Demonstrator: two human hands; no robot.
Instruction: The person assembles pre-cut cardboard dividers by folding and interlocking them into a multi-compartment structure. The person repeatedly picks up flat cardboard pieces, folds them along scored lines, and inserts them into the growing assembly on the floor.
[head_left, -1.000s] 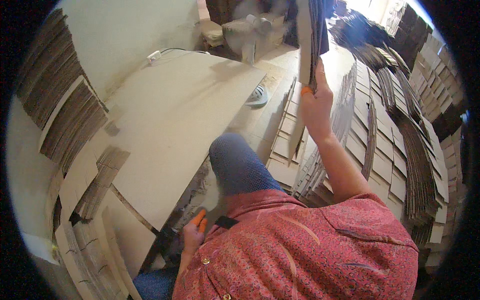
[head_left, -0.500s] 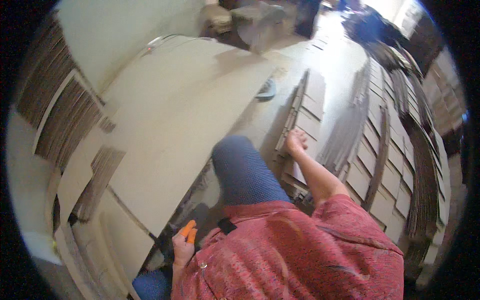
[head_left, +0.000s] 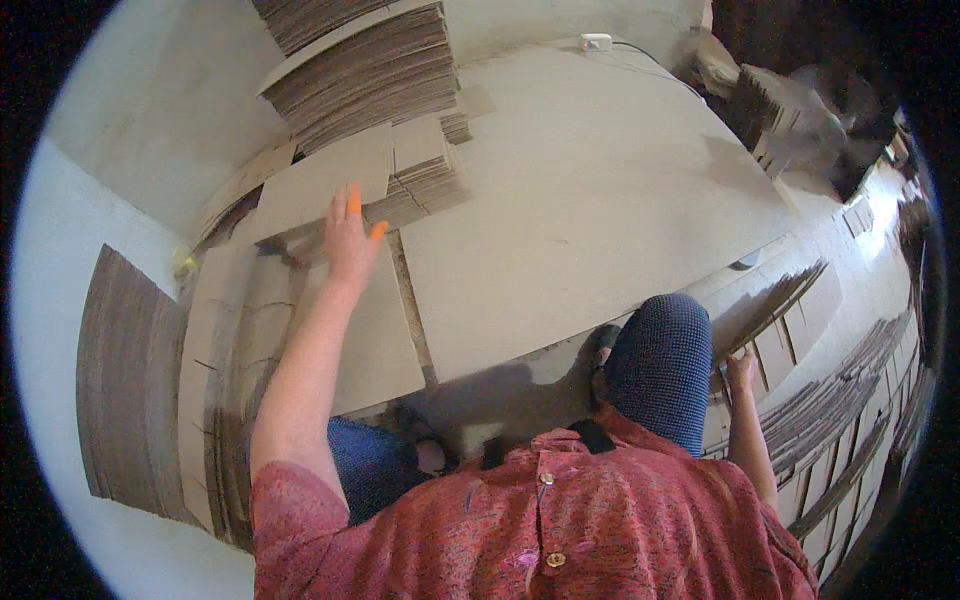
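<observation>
Open left hand reaches at eleven o'clock over loose cardboard sheets that may slide off; right hand, grip unclear, touches upright cardboard stacks at four o'clock.

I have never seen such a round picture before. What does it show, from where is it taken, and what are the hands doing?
The picture comes from a wide-angle camera worn on a person's head, looking down, so straight edges appear bent. There is no machine, only two bare hands. The left hand, with orange covers on some fingertips, reaches open toward a flat cardboard sheet beside a stack of cardboard pieces. The right hand rests on upright rows of cardboard near the knee. A large cardboard board lies in front. Neither hand clearly holds anything.
</observation>
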